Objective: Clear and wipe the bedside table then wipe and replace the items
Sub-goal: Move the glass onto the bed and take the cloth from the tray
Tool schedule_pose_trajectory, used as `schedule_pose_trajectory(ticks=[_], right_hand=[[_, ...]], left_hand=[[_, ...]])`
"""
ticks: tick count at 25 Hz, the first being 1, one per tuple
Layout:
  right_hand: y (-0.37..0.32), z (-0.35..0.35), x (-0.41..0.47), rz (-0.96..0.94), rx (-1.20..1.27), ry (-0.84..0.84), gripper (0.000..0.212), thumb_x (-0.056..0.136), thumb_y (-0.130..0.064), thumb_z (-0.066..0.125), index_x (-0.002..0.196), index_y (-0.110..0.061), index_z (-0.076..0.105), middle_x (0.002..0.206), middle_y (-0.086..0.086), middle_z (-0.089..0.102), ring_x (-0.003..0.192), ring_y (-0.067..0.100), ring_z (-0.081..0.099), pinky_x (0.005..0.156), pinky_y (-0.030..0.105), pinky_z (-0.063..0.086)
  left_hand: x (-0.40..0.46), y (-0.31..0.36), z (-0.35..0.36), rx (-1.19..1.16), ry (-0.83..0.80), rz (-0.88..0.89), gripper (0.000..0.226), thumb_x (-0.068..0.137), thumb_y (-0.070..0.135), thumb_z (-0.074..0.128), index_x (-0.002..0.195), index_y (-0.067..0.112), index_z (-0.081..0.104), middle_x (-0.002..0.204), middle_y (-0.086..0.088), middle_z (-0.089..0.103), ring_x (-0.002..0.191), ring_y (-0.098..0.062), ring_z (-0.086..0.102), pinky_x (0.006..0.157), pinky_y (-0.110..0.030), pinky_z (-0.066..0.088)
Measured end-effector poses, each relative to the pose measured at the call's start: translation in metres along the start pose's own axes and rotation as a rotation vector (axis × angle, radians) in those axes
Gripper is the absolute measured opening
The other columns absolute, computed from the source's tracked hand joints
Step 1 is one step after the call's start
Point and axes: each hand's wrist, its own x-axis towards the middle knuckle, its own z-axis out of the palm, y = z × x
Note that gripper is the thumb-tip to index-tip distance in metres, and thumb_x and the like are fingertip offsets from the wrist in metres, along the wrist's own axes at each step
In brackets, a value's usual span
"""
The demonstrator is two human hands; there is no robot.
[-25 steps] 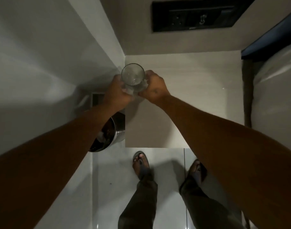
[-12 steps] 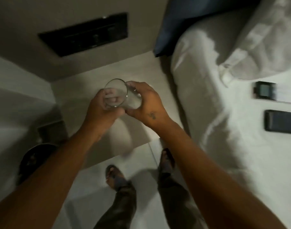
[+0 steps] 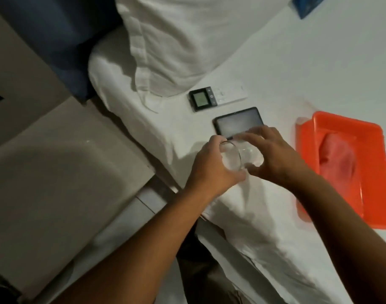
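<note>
A clear drinking glass (image 3: 236,157) is held on its side above the white bed (image 3: 264,216), its mouth turned to the left. My left hand (image 3: 209,170) grips it at the rim end. My right hand (image 3: 273,156) curls round its base end. The bare beige bedside table (image 3: 62,172) lies at the left, away from both hands. On the bed beyond the glass lie a black phone (image 3: 238,121) and a white remote with a dark display (image 3: 216,98).
An orange plastic tray (image 3: 372,172) with a pink cloth (image 3: 339,159) in it sits on the bed to the right of my hands. A white pillow (image 3: 187,40) and a blue headboard (image 3: 56,36) are at the top. My legs stand between bed and table.
My view has swung right from the bedside table to the bed. Both hands carried the glass from over the table to over the bed, and it now lies tilted sideways.
</note>
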Motion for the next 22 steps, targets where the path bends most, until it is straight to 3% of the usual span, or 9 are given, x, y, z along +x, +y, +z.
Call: schedule_pose_trajectory(ticks=[4, 9, 12, 15, 17, 18, 20, 22], right_hand=[[0.041, 0.012, -0.005, 0.027, -0.017, 0.013, 0.077, 0.068, -0.017, 0.083, 0.138, -0.031, 0.054, 0.131, 0.009, 0.053, 0.122, 0.031, 0.045, 0.095, 0.047, 0.049], [0.048, 0.02, -0.008, 0.024, 0.037, 0.058, 0.077, 0.072, -0.015, 0.082, 0.143, -0.026, 0.051, 0.14, 0.009, 0.051, 0.132, 0.031, 0.039, 0.106, 0.045, 0.041], [0.059, 0.008, -0.028, 0.15, 0.181, 0.157, 0.08, 0.074, -0.014, 0.08, 0.146, -0.021, 0.047, 0.146, 0.01, 0.046, 0.137, 0.029, 0.037, 0.113, 0.04, 0.037], [0.094, -0.002, -0.075, 0.454, 0.359, 0.578, 0.06, 0.077, -0.02, 0.073, 0.135, -0.015, 0.056, 0.132, 0.011, 0.055, 0.123, 0.024, 0.051, 0.105, 0.028, 0.039], [0.12, -0.002, -0.105, 0.804, 0.397, 0.722, 0.057, 0.079, -0.024, 0.071, 0.132, -0.014, 0.055, 0.129, 0.012, 0.056, 0.115, 0.025, 0.056, 0.098, 0.032, 0.043], [0.132, 0.001, -0.114, 0.977, 0.419, 0.673, 0.06, 0.078, -0.026, 0.072, 0.133, -0.01, 0.053, 0.13, 0.015, 0.056, 0.115, 0.029, 0.057, 0.095, 0.033, 0.044], [0.156, 0.015, -0.125, 1.241, 0.495, 0.479, 0.065, 0.076, -0.034, 0.075, 0.129, -0.004, 0.053, 0.123, 0.02, 0.06, 0.114, 0.036, 0.058, 0.084, 0.026, 0.045], [0.173, 0.03, -0.127, 1.334, 0.583, 0.37, 0.06, 0.073, -0.043, 0.077, 0.114, -0.003, 0.06, 0.103, 0.017, 0.067, 0.102, 0.034, 0.065, 0.068, 0.018, 0.049]], left_hand=[[0.019, -0.007, 0.043, 0.317, 0.072, 0.093, 0.077, 0.059, 0.051, 0.084, 0.122, 0.029, 0.047, 0.117, 0.004, 0.062, 0.111, -0.018, 0.049, 0.087, -0.031, 0.048], [0.018, -0.006, 0.053, 0.586, 0.217, 0.151, 0.086, 0.06, 0.054, 0.086, 0.13, 0.019, 0.051, 0.127, -0.005, 0.058, 0.115, -0.026, 0.05, 0.093, -0.041, 0.054], [0.009, 0.008, 0.054, 0.706, 0.232, 0.178, 0.1, 0.058, 0.061, 0.086, 0.138, 0.017, 0.047, 0.134, -0.009, 0.055, 0.119, -0.029, 0.05, 0.093, -0.044, 0.053], [0.011, 0.043, 0.074, 0.774, 0.239, 0.32, 0.104, 0.058, 0.078, 0.074, 0.138, 0.017, 0.047, 0.139, -0.008, 0.053, 0.125, -0.031, 0.045, 0.097, -0.046, 0.046], [0.027, 0.076, 0.105, 0.719, 0.235, 0.48, 0.096, 0.066, 0.077, 0.067, 0.136, 0.015, 0.049, 0.139, -0.008, 0.053, 0.129, -0.032, 0.045, 0.1, -0.048, 0.043], [0.039, 0.095, 0.123, 0.651, 0.192, 0.563, 0.088, 0.071, 0.071, 0.066, 0.136, 0.013, 0.05, 0.138, -0.009, 0.053, 0.129, -0.032, 0.046, 0.101, -0.047, 0.042], [0.067, 0.13, 0.177, 0.55, -0.042, 0.641, 0.073, 0.08, 0.051, 0.067, 0.136, 0.008, 0.051, 0.138, -0.011, 0.053, 0.13, -0.031, 0.049, 0.107, -0.042, 0.041], [0.095, 0.152, 0.233, 0.689, -0.329, 0.668, 0.063, 0.084, 0.036, 0.067, 0.137, 0.006, 0.048, 0.141, -0.014, 0.048, 0.134, -0.032, 0.046, 0.111, -0.041, 0.04]])
